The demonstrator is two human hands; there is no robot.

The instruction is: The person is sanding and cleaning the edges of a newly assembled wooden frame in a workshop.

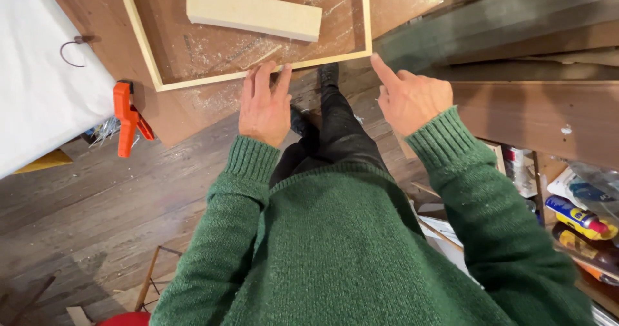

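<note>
A thin pale wooden frame (258,74) lies on a brown board dusted with sawdust. Inside it rests a pale rectangular wood block (255,12). My left hand (264,103) lies flat, fingers apart, with the fingertips pressing on the frame's near strip. My right hand (409,97) hovers at the frame's near right corner, index finger stretched out and touching or almost touching that corner, the other fingers curled. Neither hand holds anything. Both arms wear green knitted sleeves.
An orange spring clamp (129,116) grips the board's left edge beside a white sheet (39,74). A metal hook (72,44) lies on the sheet. Shelves at the right hold spray cans and bottles (580,219). Dark plank floor (97,203) lies below.
</note>
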